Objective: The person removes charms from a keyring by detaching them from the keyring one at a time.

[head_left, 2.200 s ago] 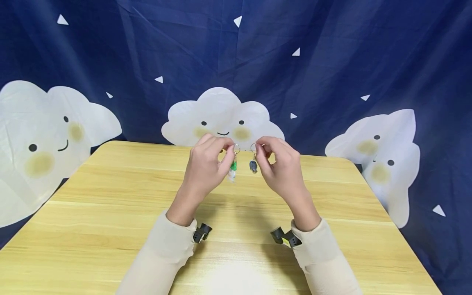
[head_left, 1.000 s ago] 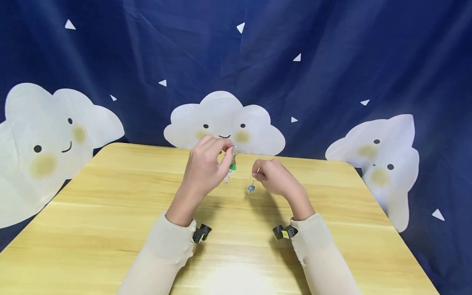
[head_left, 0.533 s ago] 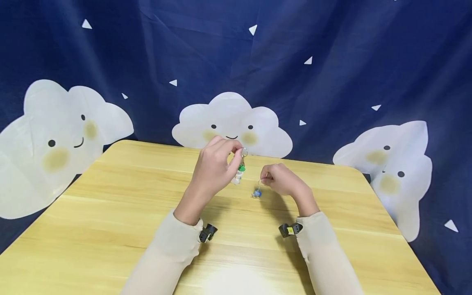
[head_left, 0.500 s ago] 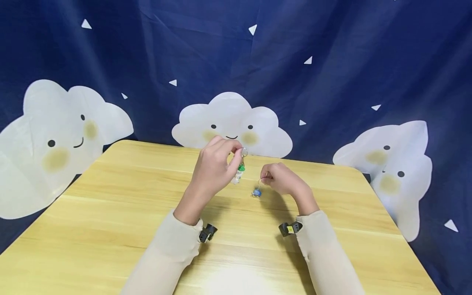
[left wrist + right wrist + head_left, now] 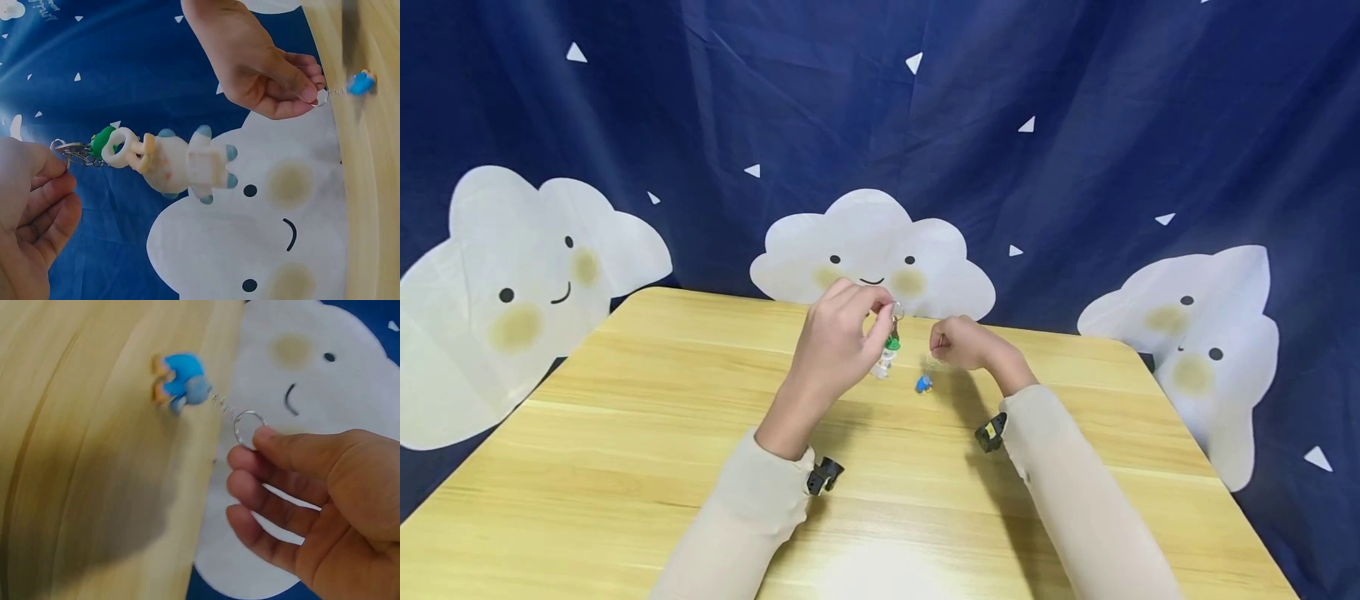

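My left hand (image 5: 842, 337) pinches the metal ring of a keychain between thumb and forefinger. From it dangles a pale animal figure (image 5: 181, 162) with blue-tipped limbs, a white loop and a green piece at the top. To its right and slightly lower, my right hand (image 5: 972, 343) pinches the silver ring (image 5: 249, 428) of a second keychain. A short chain links that ring to a small figure with a bright blue body, grey-blue head and orange feet (image 5: 181, 378), which hangs above the table. Both figures hang apart from each other.
A light wood table (image 5: 700, 433) spreads beneath both hands. Behind it hangs a dark blue curtain (image 5: 820, 100) printed with white smiling clouds (image 5: 868, 229) and small triangles. A black wrist camera (image 5: 825, 476) sits at the left cuff, another (image 5: 991, 432) at the right.
My right hand first came down from beside the left with the blue figure, then rose slightly as its wrist turned. The blue figure has swung round. My left hand stays raised.
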Tool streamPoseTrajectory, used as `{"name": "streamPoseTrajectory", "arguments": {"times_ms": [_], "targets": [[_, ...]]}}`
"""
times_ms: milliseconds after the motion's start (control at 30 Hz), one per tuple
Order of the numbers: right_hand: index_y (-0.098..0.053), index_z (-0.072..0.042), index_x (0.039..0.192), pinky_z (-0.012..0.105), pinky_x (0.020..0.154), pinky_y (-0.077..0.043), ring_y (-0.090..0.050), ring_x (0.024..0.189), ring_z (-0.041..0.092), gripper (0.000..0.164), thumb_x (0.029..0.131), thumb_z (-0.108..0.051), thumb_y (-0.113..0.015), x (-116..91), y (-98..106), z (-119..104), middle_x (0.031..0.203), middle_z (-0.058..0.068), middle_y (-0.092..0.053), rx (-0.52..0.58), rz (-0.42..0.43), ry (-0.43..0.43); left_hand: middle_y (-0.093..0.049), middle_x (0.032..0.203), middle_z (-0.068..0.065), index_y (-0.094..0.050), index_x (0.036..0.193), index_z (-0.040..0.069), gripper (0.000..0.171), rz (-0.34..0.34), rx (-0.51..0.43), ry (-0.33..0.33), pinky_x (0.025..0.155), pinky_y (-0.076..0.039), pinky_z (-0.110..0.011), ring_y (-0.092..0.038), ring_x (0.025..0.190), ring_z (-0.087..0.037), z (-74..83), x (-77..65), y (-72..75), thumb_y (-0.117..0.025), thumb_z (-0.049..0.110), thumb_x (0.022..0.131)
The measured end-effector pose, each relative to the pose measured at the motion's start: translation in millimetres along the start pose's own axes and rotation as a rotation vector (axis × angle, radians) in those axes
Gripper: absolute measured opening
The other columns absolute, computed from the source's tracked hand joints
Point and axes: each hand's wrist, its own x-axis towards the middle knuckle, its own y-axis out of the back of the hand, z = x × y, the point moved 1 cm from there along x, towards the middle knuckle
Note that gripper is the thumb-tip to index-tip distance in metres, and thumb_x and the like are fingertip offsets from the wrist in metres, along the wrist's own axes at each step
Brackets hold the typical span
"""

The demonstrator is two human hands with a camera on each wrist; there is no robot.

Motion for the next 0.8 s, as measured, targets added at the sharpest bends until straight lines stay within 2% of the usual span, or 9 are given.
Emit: {"name": "streamPoseTrajectory", "arguments": {"times_ms": [367, 800], "targets": [[-0.073, -0.003, 0.09, 0.04, 0.084, -0.054, -0.063, 0.083, 0.019, 0.004, 0.092, -0.004, -0.07, 15.6, -11.8, 27.0, 0.085, 0.003, -0.07, 0.055, -0.016, -0.059, -0.073, 0.084, -0.008, -0.072, 0.09, 0.002, 0.007, -0.019, -0.004, 0.02, 0.064, -0.048, -0.031, -0.059, 0.077, -0.023, 0.1, -1.6, -3.2, -0.065, 0.0, 0.091], [-0.075, -0.001, 0.091, 0.04, 0.086, -0.055, -0.068, 0.087, 0.021, 0.006, 0.093, -0.007, -0.073, 25.0, -18.6, 39.4, 0.087, 0.005, -0.074, 0.102, -0.019, -0.151, -0.073, 0.084, -0.006, -0.072, 0.091, 0.002, 0.006, -0.064, 0.019, 0.046, 0.064, -0.049, -0.032, -0.059, 0.078, -0.022, -3.0, -3.2, -2.2, -0.066, 0.002, 0.092]]}}
